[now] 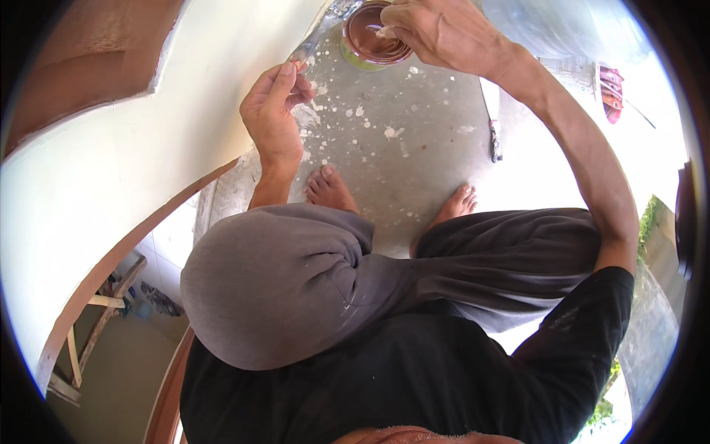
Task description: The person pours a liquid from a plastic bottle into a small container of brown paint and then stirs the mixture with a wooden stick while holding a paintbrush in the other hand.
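Note:
My left hand [274, 111] pinches a small object [299, 64] with an orange part and a greyish end, perhaps a small scraper, beside the white wall [207, 66]. My right hand [433, 33] is closed over an open can of brown paint [366, 46], its fingertips at the can's mouth; what they grip is hidden. A long scraper or knife [491, 122] with a pale blade and stained handle lies on the speckled concrete floor [392, 148], right of the can.
My bare feet and dark-clad knees are below my hands. At the left is an opening to a tiled space with wooden pieces [111, 303]. Red items [611, 95] sit in bright light at the upper right, with greenery [646, 222] farther right.

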Tool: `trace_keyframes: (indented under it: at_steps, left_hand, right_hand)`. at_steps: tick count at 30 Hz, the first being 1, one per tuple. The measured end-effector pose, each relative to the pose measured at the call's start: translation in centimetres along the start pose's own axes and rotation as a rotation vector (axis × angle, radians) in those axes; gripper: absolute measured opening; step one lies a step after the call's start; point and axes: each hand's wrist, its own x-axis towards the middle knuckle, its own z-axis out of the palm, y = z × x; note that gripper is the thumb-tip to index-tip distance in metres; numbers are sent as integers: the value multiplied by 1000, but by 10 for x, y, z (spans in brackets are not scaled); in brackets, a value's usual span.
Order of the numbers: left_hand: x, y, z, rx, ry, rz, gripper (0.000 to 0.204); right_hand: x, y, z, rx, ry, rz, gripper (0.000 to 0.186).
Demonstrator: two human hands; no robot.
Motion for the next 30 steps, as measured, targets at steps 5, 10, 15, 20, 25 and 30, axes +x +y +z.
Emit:
trace_keyframes:
  at_steps: [5,10,15,20,25,30]
  left_hand:
    - [1,-1,5,-29,-33,11,23]
    - [1,-2,3,-39,-14,21,22]
    - [-1,-3,3,-51,-6,14,21]
    - [-1,-6,0,-12,-31,-1,24]
    - [-2,-2,-1,-3,-16,-16,24]
    - [-1,-4,-3,-10,-15,-17,25]
  right_hand:
    - [-8,0,15,-62,-150,18,11]
    - [-3,-1,12,-75,6,73,9]
    - [-5,2,10,16,-39,-11,11]
    - [-9,6,22,-134,39,89,11]
    - [0,2,10,-66,-35,99,8]
    - [-6,0,16,-170,-182,83,7]
